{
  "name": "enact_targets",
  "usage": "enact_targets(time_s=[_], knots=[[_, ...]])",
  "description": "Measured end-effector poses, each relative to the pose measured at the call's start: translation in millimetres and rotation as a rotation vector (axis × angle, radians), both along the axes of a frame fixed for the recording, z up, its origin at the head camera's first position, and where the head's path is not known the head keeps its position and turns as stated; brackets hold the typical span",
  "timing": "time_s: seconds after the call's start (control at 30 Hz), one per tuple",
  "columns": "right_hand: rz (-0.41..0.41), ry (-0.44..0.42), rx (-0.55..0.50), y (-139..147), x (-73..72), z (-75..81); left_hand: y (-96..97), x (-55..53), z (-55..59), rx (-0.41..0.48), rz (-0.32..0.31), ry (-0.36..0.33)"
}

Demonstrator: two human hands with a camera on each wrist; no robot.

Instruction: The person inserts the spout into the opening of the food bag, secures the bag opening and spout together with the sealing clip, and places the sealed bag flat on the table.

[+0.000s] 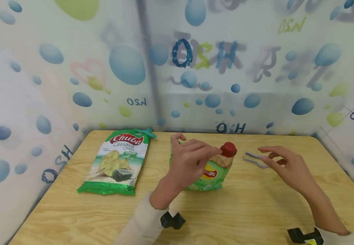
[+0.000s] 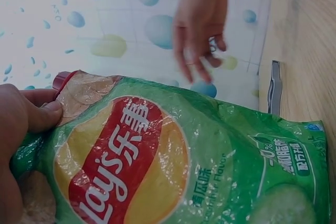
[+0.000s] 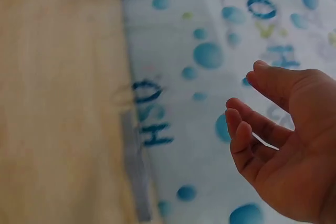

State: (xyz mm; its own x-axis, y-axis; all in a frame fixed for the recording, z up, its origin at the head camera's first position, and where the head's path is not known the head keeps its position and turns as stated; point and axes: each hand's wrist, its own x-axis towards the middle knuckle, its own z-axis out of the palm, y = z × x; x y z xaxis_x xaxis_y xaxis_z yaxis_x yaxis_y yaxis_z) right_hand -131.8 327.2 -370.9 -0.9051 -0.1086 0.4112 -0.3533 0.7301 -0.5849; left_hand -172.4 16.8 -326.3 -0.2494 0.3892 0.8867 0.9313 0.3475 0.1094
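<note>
My left hand (image 1: 189,161) grips the top of a green Lay's chip bag (image 2: 205,129), which stands upright on the table. A red cap-like piece (image 1: 228,149) sticks up at the bag's top corner; in the left wrist view the thumb lies close below it. Nothing is in my right hand (image 1: 291,166), whose fingers are loosely bent. It hovers to the right of the bag, its fingertips overlapping the end of a grey bag clip (image 1: 258,164) in the head view. That long, thin clip lies on the table, also visible in the right wrist view.
On the left lies a green and white Chuba cassava chip bag (image 1: 120,163), a teal clip (image 1: 146,132) on its top corner. The wooden table (image 1: 256,211) ends at a patterned curtain wall (image 1: 171,112) behind, with more of it at both sides.
</note>
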Motion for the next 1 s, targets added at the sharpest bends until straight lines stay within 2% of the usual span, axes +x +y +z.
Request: enact_targets(time_s=[0.17,0.33,0.43,0.53,0.8,1.0], knots=[[-0.021,-0.086,-0.006,38,3.4,-37.3,1.5,-0.8,-1.8,0.009,-0.010,-0.014],[0.032,-0.098,-0.010,64,-2.8,-62.0,-0.9,-0.4,0.0,0.018,-0.005,-0.023],[0.062,-0.116,-0.008,71,-5.4,-70.6,-0.4,-0.8,1.0,0.016,-0.006,-0.024],[0.046,-0.118,-0.002,73,-6.4,-77.3,0.8,-1.3,1.4,0.014,-0.008,-0.022],[-0.029,-0.027,-0.002,74,-6.8,-92.5,0.5,-0.5,2.1,0.018,-0.012,-0.025],[-0.026,0.047,0.047,76,-9.4,-99.0,0.8,-1.3,0.6,0.015,-0.006,-0.026]])
